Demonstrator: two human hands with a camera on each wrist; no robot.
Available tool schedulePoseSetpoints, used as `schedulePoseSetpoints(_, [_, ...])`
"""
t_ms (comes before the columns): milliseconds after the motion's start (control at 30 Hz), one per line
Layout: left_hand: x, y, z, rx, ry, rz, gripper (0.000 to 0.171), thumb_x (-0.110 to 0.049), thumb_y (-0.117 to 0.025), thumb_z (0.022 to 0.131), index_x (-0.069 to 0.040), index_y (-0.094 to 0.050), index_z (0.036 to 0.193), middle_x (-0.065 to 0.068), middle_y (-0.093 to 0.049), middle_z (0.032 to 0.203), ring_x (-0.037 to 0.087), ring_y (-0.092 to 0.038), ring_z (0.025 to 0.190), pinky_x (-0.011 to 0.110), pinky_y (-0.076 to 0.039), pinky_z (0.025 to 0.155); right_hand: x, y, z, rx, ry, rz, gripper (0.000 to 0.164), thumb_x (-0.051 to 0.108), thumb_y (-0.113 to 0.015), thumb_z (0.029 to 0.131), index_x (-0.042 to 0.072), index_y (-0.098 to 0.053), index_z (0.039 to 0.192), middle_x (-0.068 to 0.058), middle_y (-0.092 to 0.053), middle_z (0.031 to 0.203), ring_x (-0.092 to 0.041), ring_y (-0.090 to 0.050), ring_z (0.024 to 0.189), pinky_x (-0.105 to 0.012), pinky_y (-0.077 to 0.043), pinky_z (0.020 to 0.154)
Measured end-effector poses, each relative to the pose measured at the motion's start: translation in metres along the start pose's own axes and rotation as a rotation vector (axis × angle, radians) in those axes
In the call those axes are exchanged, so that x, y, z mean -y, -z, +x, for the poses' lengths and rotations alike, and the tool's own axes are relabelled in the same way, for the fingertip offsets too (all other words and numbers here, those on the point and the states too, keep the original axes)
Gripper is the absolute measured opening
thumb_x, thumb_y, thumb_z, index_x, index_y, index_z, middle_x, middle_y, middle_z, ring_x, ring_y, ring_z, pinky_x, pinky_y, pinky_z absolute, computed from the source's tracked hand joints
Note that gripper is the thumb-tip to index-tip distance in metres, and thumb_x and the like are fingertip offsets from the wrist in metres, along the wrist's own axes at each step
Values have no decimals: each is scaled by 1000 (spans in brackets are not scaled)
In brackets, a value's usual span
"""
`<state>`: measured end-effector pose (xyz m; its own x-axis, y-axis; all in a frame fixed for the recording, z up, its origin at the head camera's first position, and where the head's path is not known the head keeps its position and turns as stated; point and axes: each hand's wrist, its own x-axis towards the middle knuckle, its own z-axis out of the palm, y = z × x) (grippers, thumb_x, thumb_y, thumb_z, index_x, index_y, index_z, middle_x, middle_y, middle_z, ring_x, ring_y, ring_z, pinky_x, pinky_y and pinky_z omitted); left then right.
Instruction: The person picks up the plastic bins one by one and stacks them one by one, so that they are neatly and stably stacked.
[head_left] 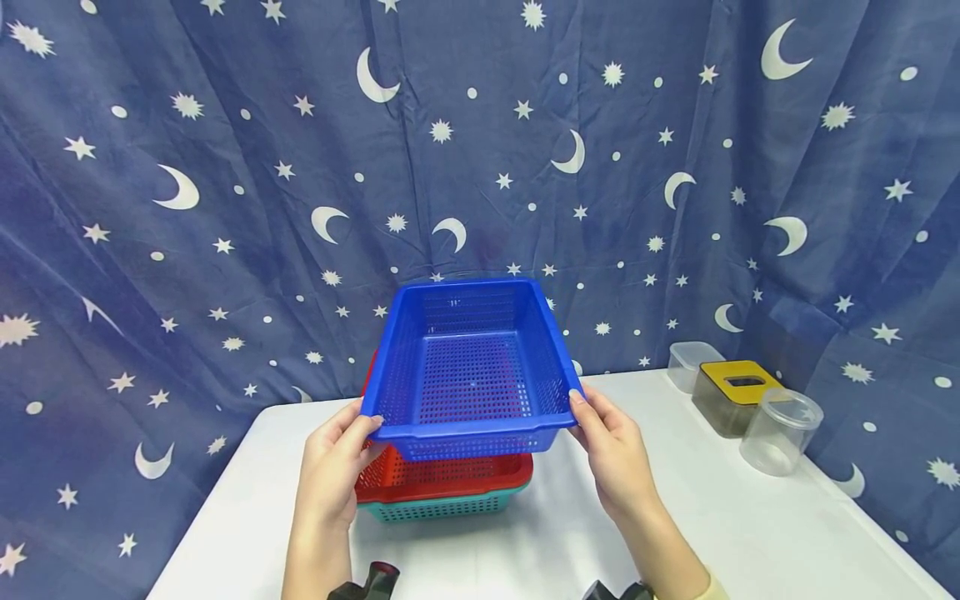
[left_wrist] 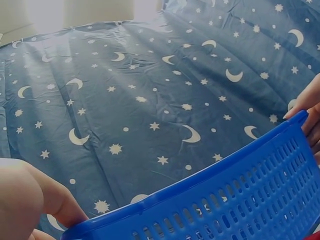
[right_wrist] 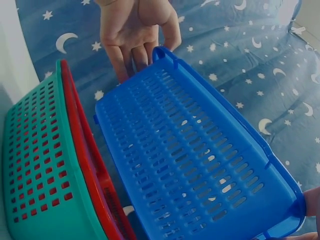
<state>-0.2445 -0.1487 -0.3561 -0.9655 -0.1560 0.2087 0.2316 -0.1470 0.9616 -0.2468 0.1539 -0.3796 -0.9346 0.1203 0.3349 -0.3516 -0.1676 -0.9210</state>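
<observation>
Both hands hold a blue plastic basket (head_left: 472, 375) by its two near corners, tilted so that its inside faces the head camera. My left hand (head_left: 333, 458) grips the left corner, thumb over the rim. At the right corner my right hand (head_left: 611, 446) pinches the rim, thumb on top and fingers beneath. Below the blue basket, a red basket (head_left: 465, 475) sits nested in a green basket (head_left: 442, 507) on the table. The right wrist view shows a gap between the blue basket (right_wrist: 185, 150) and the red rim. The blue basket hides much of the red one.
On the white table (head_left: 697, 492), at the right, stand a clear round jar (head_left: 780, 433), a dark box with a yellow lid (head_left: 735, 396) and a clear plastic container (head_left: 690, 362). A blue curtain (head_left: 480, 167) with moons and stars hangs behind the table.
</observation>
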Motion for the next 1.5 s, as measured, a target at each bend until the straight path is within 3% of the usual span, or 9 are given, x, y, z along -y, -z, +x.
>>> schedulePoseSetpoints(633, [-3, 20, 0, -37, 13, 99, 38, 3, -47, 98, 17, -57, 132, 30, -62, 127, 16, -72, 94, 24, -57, 84, -13, -19, -7, 19, -21, -56, 51, 24, -58, 107, -8, -49, 146, -23, -57, 142, -39, -56, 129, -31, -48, 102])
schedulePoseSetpoints(900, [-2, 30, 2, -42, 30, 165, 40, 2, -47, 98, 15, -56, 134, 31, -61, 129, 18, -71, 99, 23, -56, 83, -21, -27, -8, 30, -22, -41, 51, 23, -59, 107, -8, -49, 146, -24, -57, 142, -39, -57, 129, -33, -48, 102])
schedulePoseSetpoints(1200, [3, 40, 6, -18, 63, 200, 44, 4, -46, 96, 19, -50, 136, 34, -59, 130, 20, -68, 102, 23, -56, 82, -27, -31, -9, 35, -52, -111, 55, 30, -61, 106, -6, -51, 146, -22, -58, 141, -36, -59, 128, -33, -47, 103])
schedulePoseSetpoints(1367, [7, 43, 7, -5, 71, 249, 44, 0, -45, 98, 20, -49, 137, 34, -60, 128, 22, -68, 102, 30, -57, 88, -32, -31, -10, 36, -75, -157, 58, 33, -61, 105, -5, -50, 147, -21, -59, 141, -36, -60, 126, -37, -46, 104])
schedulePoseSetpoints(1500, [9, 45, 7, 2, 78, 290, 46, -3, -45, 99, 19, -47, 139, 35, -59, 131, 34, -67, 112, 43, -52, 97, -35, -33, -11, 31, -95, -162, 56, 31, -61, 105, -5, -50, 147, -22, -60, 139, -36, -62, 125, -38, -47, 104])
